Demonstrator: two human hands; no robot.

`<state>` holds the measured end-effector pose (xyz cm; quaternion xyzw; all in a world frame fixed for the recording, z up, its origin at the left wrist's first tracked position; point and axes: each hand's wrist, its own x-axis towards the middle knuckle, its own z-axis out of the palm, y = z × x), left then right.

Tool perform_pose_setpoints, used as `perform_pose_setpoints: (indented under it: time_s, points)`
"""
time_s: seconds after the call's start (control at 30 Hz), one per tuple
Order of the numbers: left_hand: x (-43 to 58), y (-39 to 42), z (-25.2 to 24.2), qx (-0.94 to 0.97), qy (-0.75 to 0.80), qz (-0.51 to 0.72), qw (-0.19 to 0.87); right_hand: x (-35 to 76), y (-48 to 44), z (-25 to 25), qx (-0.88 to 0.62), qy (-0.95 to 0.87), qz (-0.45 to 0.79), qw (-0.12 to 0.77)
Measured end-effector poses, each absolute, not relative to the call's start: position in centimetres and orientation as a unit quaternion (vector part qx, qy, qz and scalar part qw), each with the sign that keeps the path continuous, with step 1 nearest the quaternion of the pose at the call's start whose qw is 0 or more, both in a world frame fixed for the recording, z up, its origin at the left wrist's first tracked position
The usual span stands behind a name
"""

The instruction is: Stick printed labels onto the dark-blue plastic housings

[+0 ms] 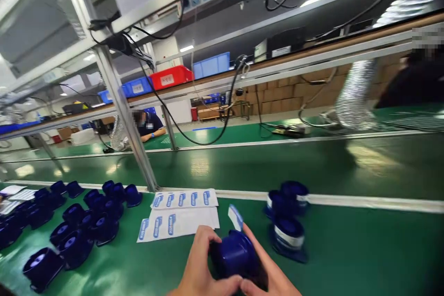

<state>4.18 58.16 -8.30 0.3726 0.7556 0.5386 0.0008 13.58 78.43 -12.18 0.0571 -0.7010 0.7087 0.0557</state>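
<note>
A dark blue, cup-shaped plastic part (234, 252) is held low in front of me between both hands. My left hand (199, 263) curls around its left side, thumb along the bottom. From the right, my right hand (274, 268) grips the same part, its thumb meeting the left one. A white and blue sticker label (236, 218) stands up at my right index fingertip, apparently stuck to it. Just beyond lie label sheets (204, 217) printed with blue stickers, some of them gone from the nearer sheet. To the right stand three similar parts (287, 226) with white labels around them.
Many unlabelled blue parts (71, 245) cover the green bench (364, 249) at left. A metal post (121, 115) rises behind the sheets, and a black cable (194, 141) hangs from the frame. Another person (151, 125) sits across the line; a dark figure (409, 78) is at far right.
</note>
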Motion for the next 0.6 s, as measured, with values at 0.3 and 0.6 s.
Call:
perform_pose_setpoints:
  time_s: [0.3,0.6]
  points:
    - [1.4,56.8,-11.4,0.465,0.659,0.553,0.209,13.0,80.4,-10.9,0.065,-0.661,0.746,0.045]
    - [3.4,58.2,-12.9,0.437,0.701,0.527,0.198,13.4,79.9,-10.6,0.039,-0.665,0.744,0.057]
